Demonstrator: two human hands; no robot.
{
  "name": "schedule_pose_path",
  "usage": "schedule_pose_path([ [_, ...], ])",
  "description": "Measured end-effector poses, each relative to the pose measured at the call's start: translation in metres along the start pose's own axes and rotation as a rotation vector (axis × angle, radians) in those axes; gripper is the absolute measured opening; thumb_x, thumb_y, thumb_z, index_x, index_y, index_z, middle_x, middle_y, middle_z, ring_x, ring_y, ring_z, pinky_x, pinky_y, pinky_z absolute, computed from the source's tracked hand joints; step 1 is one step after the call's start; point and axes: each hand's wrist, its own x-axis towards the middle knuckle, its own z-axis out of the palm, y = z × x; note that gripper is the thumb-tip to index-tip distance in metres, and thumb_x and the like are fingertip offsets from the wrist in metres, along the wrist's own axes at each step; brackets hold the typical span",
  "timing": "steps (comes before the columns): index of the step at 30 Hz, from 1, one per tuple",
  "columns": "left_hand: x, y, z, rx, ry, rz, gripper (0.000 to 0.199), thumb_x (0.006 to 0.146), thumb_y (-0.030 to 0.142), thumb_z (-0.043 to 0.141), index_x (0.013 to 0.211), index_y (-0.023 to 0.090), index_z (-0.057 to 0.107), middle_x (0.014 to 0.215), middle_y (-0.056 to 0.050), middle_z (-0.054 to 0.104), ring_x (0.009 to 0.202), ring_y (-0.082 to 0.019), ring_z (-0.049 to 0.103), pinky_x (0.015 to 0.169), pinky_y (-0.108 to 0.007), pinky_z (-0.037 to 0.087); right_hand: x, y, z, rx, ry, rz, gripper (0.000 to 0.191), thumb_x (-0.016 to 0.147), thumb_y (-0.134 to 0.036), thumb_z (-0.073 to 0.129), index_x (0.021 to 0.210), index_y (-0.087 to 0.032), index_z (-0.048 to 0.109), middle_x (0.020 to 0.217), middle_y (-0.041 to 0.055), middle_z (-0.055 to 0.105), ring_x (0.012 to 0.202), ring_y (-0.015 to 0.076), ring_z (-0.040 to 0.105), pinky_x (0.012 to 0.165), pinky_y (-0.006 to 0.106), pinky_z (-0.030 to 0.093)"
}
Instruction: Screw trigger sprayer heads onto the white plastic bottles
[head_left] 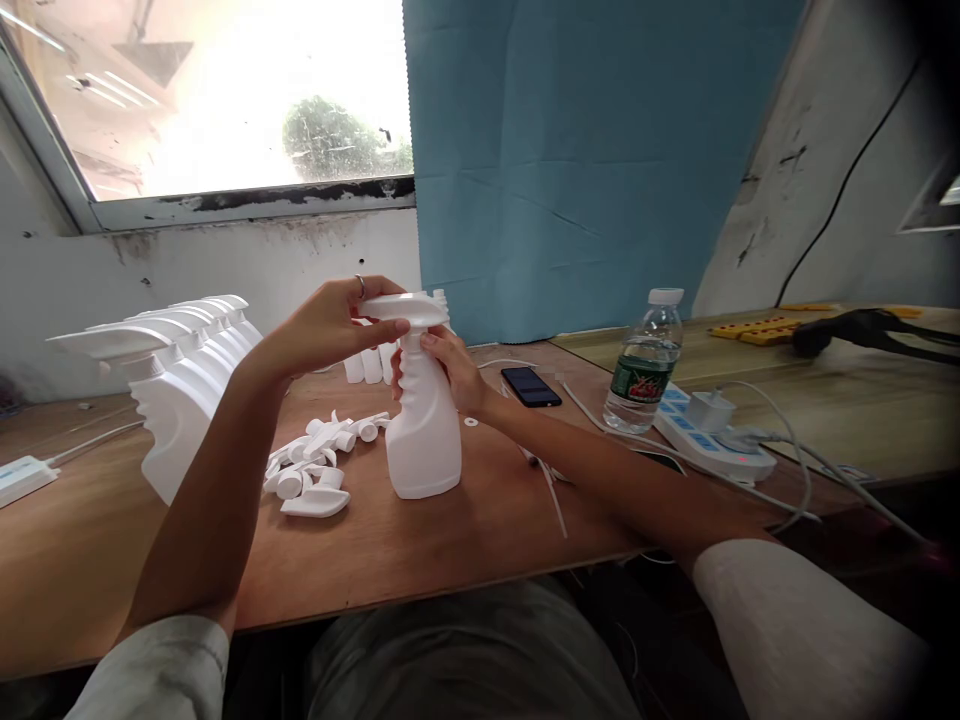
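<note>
Head view: bottle [424,440] stands upright at frame centre, long axis vertical, on the table [480,530]. My left hand [330,320] is closed over the sprayer [405,308] on top; my right hand [454,370] grips the neck just below.

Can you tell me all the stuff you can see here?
spray bottle: 1, white, upright on table, centre
trigger head: 1, white, on bottle's top
finished bottles: a row, white, left
loose trigger parts: a pile, white, left of bottle
phone: 1, black, behind bottle
water bottle: 1, clear, green label, right
power strip: 1, white and blue, right
table: 1, brown wood
left hand: on trigger head
right hand: at bottle's neck
</note>
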Motion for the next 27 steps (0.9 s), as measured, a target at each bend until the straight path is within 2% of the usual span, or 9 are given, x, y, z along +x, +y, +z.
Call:
schedule_pose_path([
  [4,-0.001,-0.001,0.003,-0.004,0.026,0.004,0.033,0.088,0.043,0.061,0.101,0.015,0.071,0.074,-0.006,0.063,0.066,-0.015,0.060,0.058,-0.026,0.047,-0.002,-0.001,0.002,-0.020,0.008,-0.009,0.034,0.087,-0.053,0.057,0.101,-0.023,0.050,0.076,0.0003,0.060,0.059,0.0167,0.061,0.054,0.033,0.054],
  [7,0.002,-0.002,0.008,-0.024,0.044,-0.026,0.032,0.089,0.043,0.059,0.096,0.013,0.070,0.059,-0.003,0.054,0.054,-0.013,0.053,0.050,-0.025,0.040,-0.003,-0.002,0.003,-0.027,0.030,0.004,0.036,0.086,-0.055,0.058,0.100,-0.023,0.050,0.076,0.0000,0.060,0.058,0.0160,0.060,0.054,0.032,0.054],
  [10,0.003,-0.001,0.010,-0.057,0.056,-0.056,0.031,0.088,0.042,0.060,0.094,0.013,0.069,0.054,-0.001,0.048,0.049,-0.012,0.048,0.047,-0.025,0.037,-0.004,0.000,0.004,-0.034,0.033,0.005,0.036,0.086,-0.056,0.058,0.100,-0.023,0.050,0.076,0.0000,0.060,0.059,0.0159,0.061,0.054,0.032,0.054],
  [16,0.002,0.003,0.011,-0.050,0.058,-0.087,0.031,0.088,0.043,0.060,0.090,0.013,0.068,0.056,-0.002,0.050,0.048,-0.011,0.045,0.045,-0.024,0.034,-0.002,0.004,0.002,-0.048,0.033,-0.024,0.039,0.082,-0.046,0.069,0.102,-0.026,0.043,0.073,-0.0040,0.061,0.057,0.0155,0.062,0.052,0.031,0.054],
  [20,0.001,0.002,0.009,-0.049,0.038,-0.072,0.032,0.088,0.045,0.060,0.089,0.014,0.068,0.058,-0.004,0.053,0.050,-0.012,0.047,0.045,-0.024,0.036,-0.002,0.002,0.002,0.017,0.013,-0.014,0.035,0.086,-0.052,0.059,0.099,-0.025,0.041,0.074,-0.0035,0.062,0.058,0.0147,0.062,0.055,0.033,0.056],
  [24,0.001,0.000,0.007,-0.049,0.008,-0.070,0.033,0.088,0.046,0.059,0.090,0.014,0.068,0.057,-0.003,0.053,0.051,-0.012,0.048,0.046,-0.024,0.036,-0.002,0.002,0.005,-0.038,0.058,-0.027,0.042,0.080,-0.047,0.069,0.101,-0.027,0.039,0.071,-0.0057,0.061,0.056,0.0146,0.061,0.051,0.031,0.055],
  [27,0.001,0.001,0.007,-0.038,0.010,-0.070,0.032,0.088,0.045,0.060,0.090,0.014,0.068,0.057,-0.003,0.053,0.051,-0.012,0.049,0.047,-0.025,0.036,-0.002,0.002,0.005,-0.022,0.063,-0.038,0.042,0.082,-0.052,0.066,0.103,-0.027,0.039,0.071,-0.0054,0.061,0.056,0.0152,0.062,0.051,0.032,0.055],
])
